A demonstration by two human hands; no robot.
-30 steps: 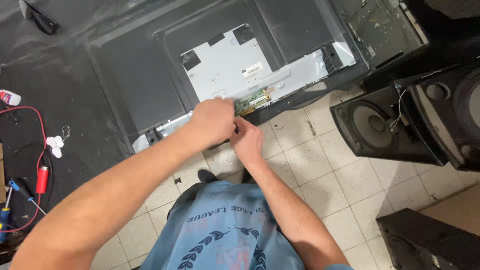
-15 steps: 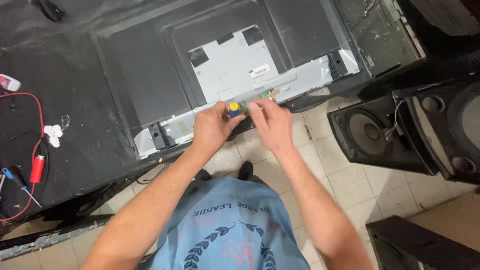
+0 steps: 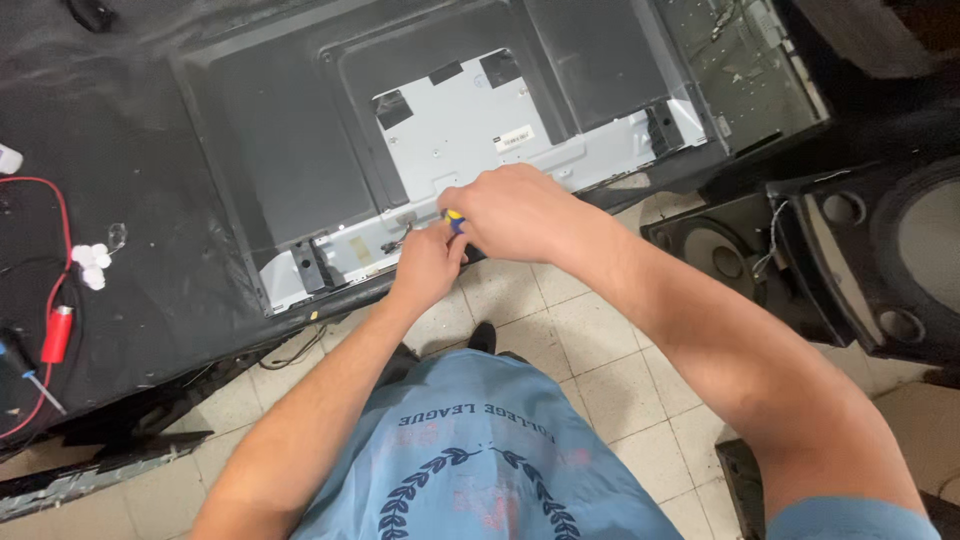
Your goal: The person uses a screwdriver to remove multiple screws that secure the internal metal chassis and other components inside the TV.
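As I lean over the tabletop (image 3: 120, 180), draped in black cloth, the far left carries a red test lead (image 3: 57, 335) with its red wire looping upward, a small blue-handled tool (image 3: 12, 358) and a cluster of white plugs (image 3: 90, 262). Right of these lies the flat-panel television (image 3: 290, 130), face down with its back opened, its pale metal chassis plate (image 3: 470, 125) and the silver strip along the near edge (image 3: 345, 255) exposed. My left hand (image 3: 425, 268) rests against that strip, fingers curled narrow; whether it pinches anything I cannot tell. My right hand (image 3: 505, 210), just above and touching the left, is closed round a screwdriver (image 3: 455, 218) whose yellow-and-blue handle end alone shows between the two hands; the tip is hidden beneath my fingers. I judge the screwdriver light and stiff, best gripped round its handle, which looks rubbery and unlikely to slip. The panel I judge broad, thin and fragile, prone to flex, so safest held by its frame edges and never by the centre of the plate. Further right, a removed board or cover (image 3: 740, 70) lies beside the set, and black loudspeaker cabinets (image 3: 880, 260) stand on the tiled floor (image 3: 600, 350), well apart from my hands
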